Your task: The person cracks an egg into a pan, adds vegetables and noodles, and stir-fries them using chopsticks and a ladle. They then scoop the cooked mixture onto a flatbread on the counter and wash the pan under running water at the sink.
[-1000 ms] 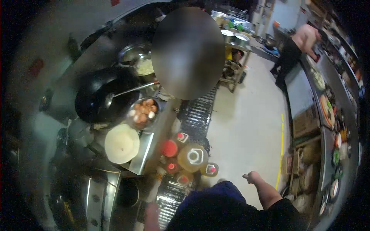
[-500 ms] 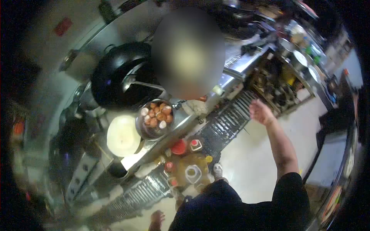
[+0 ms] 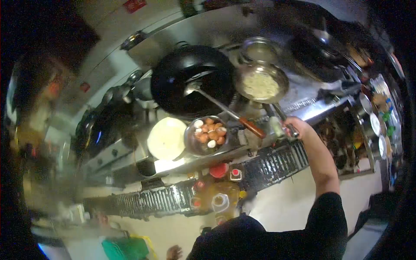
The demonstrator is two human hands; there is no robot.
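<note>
Pan [image 3: 283, 82] of pale food on the counter beside the wok [image 3: 169, 73], its handle [image 3: 280, 112] now in the right hand [image 3: 297, 126], fingers wrapped round; 0.5 s ago that hand was open in the air, holding nothing. Left hand [image 3: 174, 252] low at the bottom edge, too dim to tell its grip. 1 ladle [image 3: 219, 104] lies in the wok as before, egg bowl [image 3: 190, 141] and white plate [image 3: 166, 138] nearby.
</note>
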